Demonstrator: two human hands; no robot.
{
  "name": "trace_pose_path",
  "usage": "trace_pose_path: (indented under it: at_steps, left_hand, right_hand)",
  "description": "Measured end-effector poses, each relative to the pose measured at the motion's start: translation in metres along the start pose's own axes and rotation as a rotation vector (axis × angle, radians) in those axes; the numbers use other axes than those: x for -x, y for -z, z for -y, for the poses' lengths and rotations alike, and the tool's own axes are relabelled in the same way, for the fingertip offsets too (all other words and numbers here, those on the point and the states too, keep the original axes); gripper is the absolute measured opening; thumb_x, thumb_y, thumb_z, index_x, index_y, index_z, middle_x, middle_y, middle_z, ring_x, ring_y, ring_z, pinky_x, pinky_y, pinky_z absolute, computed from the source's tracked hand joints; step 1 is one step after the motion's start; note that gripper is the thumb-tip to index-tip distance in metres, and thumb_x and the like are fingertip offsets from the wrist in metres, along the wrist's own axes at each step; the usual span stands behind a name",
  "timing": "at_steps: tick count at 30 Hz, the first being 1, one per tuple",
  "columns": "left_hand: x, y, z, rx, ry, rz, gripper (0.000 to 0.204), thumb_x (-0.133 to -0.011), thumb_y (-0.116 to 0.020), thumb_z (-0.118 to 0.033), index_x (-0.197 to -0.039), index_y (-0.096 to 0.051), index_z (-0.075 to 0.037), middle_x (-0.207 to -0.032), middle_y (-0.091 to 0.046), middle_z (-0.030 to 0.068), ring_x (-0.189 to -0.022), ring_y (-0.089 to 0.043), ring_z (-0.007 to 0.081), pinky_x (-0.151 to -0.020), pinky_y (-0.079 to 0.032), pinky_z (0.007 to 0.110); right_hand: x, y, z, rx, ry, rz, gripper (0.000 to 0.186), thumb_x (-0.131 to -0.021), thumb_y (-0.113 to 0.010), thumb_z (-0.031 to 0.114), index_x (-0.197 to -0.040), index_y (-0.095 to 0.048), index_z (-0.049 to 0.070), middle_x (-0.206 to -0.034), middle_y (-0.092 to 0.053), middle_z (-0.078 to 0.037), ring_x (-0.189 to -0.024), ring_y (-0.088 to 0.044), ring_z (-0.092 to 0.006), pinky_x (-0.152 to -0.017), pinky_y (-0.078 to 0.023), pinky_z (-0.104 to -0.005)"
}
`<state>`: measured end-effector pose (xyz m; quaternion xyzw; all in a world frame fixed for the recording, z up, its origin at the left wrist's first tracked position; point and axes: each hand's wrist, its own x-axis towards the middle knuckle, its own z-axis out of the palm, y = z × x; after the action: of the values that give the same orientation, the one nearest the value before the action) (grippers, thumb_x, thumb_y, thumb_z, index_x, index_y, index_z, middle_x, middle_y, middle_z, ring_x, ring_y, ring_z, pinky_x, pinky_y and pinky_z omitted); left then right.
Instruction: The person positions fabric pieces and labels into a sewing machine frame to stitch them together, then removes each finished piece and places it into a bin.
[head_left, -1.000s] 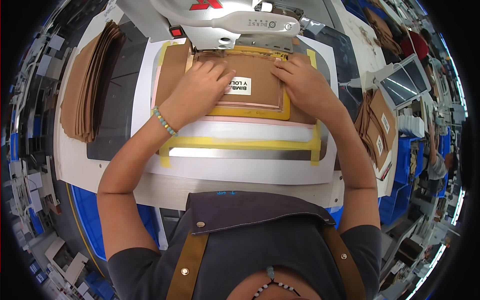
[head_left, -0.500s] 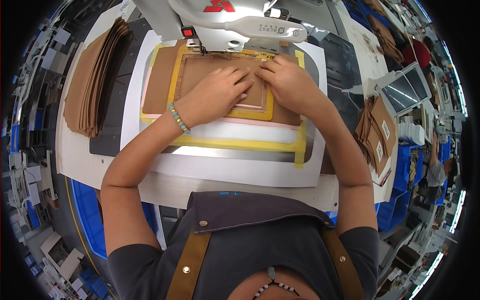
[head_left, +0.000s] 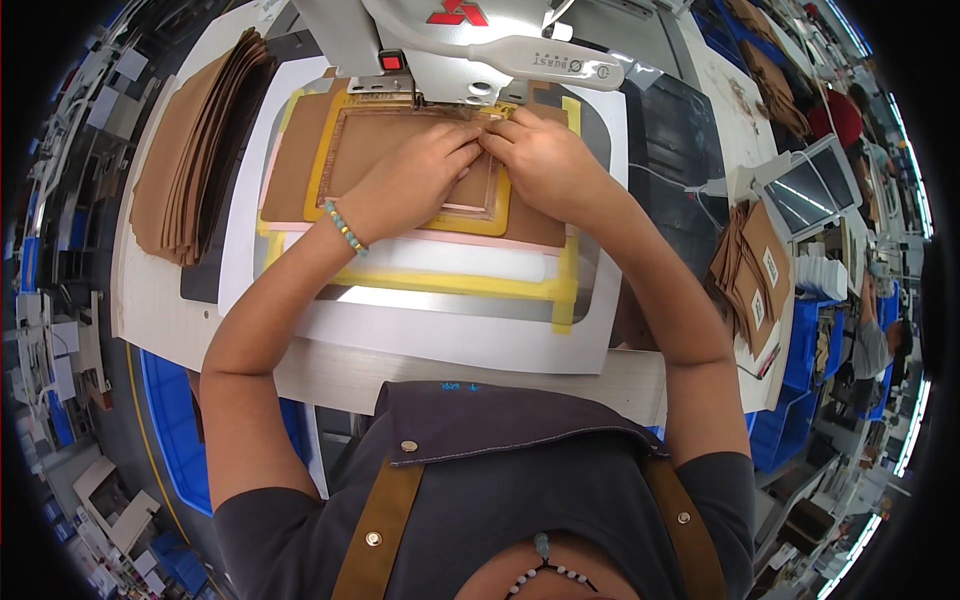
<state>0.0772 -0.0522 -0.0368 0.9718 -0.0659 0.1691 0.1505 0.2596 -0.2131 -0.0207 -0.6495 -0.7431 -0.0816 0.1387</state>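
Note:
Under the head of a white sewing machine (head_left: 440, 50) lies a brown fabric panel (head_left: 385, 150), set in a flat template. Around the panel's middle runs a yellow frame (head_left: 325, 165) with a clear inner border. My left hand (head_left: 415, 180), beaded bracelet at the wrist, reaches across the frame with its fingers bent together. From the other side my right hand (head_left: 545, 165) rests over the frame's right edge, thumb and fingers drawn in. The fingertips of both hands meet close to the machine's needle area. Whatever lies between them is too small or hidden to tell.
A thick stack of brown panels (head_left: 195, 150) stands on the left of the table. Brown pieces with white labels (head_left: 745, 260) lie at the right, below a tilted screen (head_left: 810, 185). Blue bins (head_left: 785, 425) sit beside the table's right end. White sheeting (head_left: 450, 335) surrounds the template.
The template, with its panel and yellow frame, has slid left under the machine. Both hands have moved left with it, and their fingertips have come together.

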Motion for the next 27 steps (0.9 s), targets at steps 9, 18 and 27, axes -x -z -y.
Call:
trace_pose_path:
  at_steps: [9, 18, 27]
  left_hand:
    - [0.009, 0.009, 0.007, 0.013, 0.103, 0.006, 0.040, -0.102, -0.059, -0.003, -0.141, -0.063, -0.001, -0.146, -0.063, 0.0142, -0.135, -0.056, 0.0357, -0.116, -0.047, 0.045]
    - [0.055, 0.072, 0.033, 0.485, 0.202, 0.219, 0.038, -0.101, -0.070, -0.018, -0.138, -0.073, -0.009, -0.156, -0.062, 0.0087, -0.153, -0.045, 0.0338, -0.123, -0.042, 0.048]
    - [0.057, 0.051, 0.022, 0.190, 0.001, 0.322, 0.052, -0.097, -0.073, -0.030, -0.148, -0.069, -0.022, -0.174, -0.040, 0.0060, -0.162, -0.027, 0.0384, -0.131, -0.019, 0.057]
  right_hand:
    - [0.014, -0.002, 0.008, -0.012, 0.076, -0.081, 0.036, -0.086, -0.067, 0.006, -0.121, -0.074, 0.001, -0.121, -0.074, -0.007, -0.108, -0.066, -0.0242, -0.084, -0.056, -0.0348]
    - [0.036, 0.025, 0.026, -0.110, 0.040, 0.033, 0.045, -0.087, -0.069, 0.005, -0.132, -0.069, 0.005, -0.138, -0.069, -0.006, -0.121, -0.063, -0.0240, -0.096, -0.051, -0.0378]
    - [0.031, -0.005, 0.049, -0.198, 0.108, 0.085, 0.044, -0.096, -0.062, 0.010, -0.140, -0.068, 0.005, -0.146, -0.066, -0.009, -0.135, -0.059, -0.0273, -0.113, -0.045, -0.0407]
